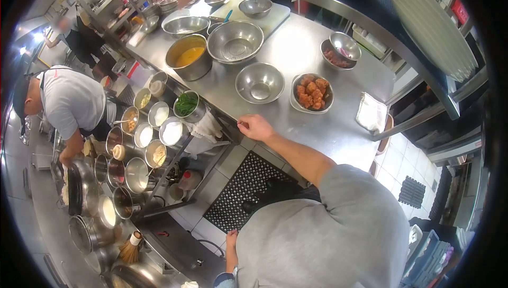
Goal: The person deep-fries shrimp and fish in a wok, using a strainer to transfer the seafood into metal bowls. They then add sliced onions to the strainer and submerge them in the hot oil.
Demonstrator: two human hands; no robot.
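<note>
My right hand (255,127) is at the front edge of the steel table, its fingers curled in and nothing visible in them. Nearest to it stands a steel bowl (260,83) with bare inner walls. Beyond that bowl are a larger steel bowl (235,42) and a pot of orange-yellow liquid (189,56). To its right, a bowl holds fried, reddish-brown pieces (312,92). My left hand (231,238) hangs low near my body, beside the lower counter. Its fingers look curled, and I see nothing in them.
Steel containers of ingredients, one with green leaves (186,104), line the left counter. A co-worker (71,100) bends over there. Overhead runs a shelf with stacked plates (434,28). A folded cloth (371,112) lies at the table's right end; a black mat (248,187) covers the floor.
</note>
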